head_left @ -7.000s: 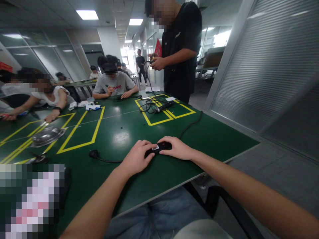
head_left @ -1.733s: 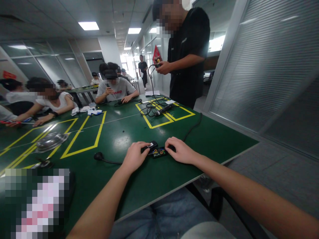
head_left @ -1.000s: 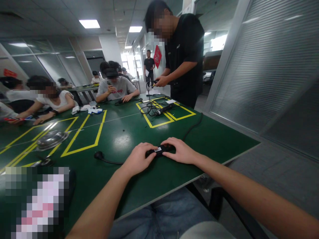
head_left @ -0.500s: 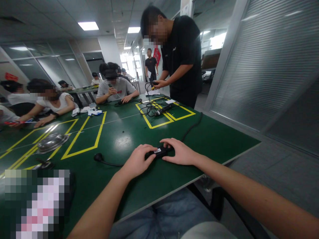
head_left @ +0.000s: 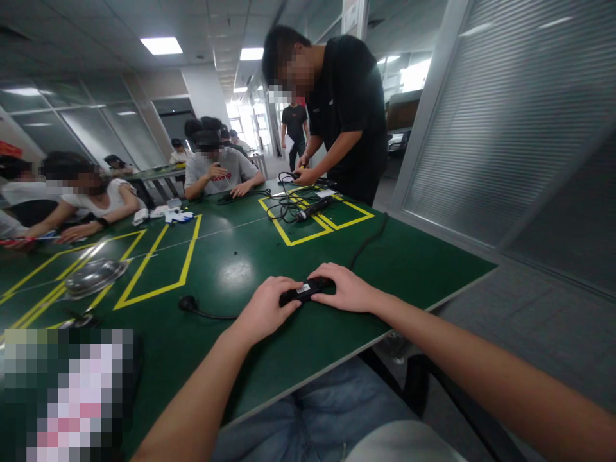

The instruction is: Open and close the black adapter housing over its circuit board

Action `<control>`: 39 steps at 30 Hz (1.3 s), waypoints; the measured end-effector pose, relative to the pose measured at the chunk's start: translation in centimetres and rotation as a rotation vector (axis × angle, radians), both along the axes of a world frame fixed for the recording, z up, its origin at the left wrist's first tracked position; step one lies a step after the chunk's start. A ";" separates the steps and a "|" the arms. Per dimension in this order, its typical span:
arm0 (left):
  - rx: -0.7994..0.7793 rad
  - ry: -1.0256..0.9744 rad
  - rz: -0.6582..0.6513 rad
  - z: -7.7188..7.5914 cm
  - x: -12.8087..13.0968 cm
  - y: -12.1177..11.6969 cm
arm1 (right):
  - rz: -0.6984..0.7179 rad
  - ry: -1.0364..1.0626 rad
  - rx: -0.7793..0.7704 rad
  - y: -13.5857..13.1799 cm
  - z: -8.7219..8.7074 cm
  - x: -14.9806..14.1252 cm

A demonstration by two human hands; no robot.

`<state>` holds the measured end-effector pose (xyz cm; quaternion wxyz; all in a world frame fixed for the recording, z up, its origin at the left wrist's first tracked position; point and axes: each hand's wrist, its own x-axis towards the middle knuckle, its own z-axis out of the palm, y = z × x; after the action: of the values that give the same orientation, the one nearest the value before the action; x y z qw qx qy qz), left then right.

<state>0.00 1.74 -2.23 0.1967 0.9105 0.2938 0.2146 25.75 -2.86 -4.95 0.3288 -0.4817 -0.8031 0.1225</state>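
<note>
Power-cord casing (head_left: 304, 296), frame centre: black, white label (head_left: 303, 288)
Plug (head_left: 187, 303), left of centre: black
Tabletop (head_left: 269, 260): green, yellow tape rectangles (head_left: 310, 238)
Gloves (head_left: 180, 217), mid-left: white and blue

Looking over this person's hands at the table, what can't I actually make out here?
All in the head view:
Ends of the black case: covered by the left hand and right hand.
Inside of the case: hidden by its shell.
Print on the white label: too small to read.
Plug cord beyond the left hand: hidden by that hand.
Lower-left object: masked by pixel blocks, cut off by the frame's edge.
Item in the standing co-worker's hands: too small to identify.
</note>
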 end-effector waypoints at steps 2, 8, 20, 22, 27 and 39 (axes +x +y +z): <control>0.002 0.002 0.002 0.0 0.1 0.0 | 0.001 -0.003 0.001 0.0 0.0 0.0; 0.002 0.008 0.000 0.1 0.2 -0.1 | -0.005 -0.022 0.005 0.0 0.2 0.1; 0.033 0.009 -0.006 0.4 0.2 -0.4 | -0.046 -0.044 0.010 -0.9 0.6 -0.5; 0.039 0.004 0.034 0.3 0.2 -0.4 | -0.064 -0.029 0.005 -0.9 0.6 -0.5; 0.069 0.001 0.212 -0.5 -0.2 0.6 | -0.087 -0.027 0.000 -0.8 0.5 -0.4; 0.110 0.091 0.148 0.6 -0.3 -0.2 | -0.069 -0.054 0.047 -0.7 0.6 -0.6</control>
<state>-0.29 1.56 -1.64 0.1166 0.9045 0.3565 0.2029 25.20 -3.51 -4.40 0.3223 -0.5045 -0.7971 0.0792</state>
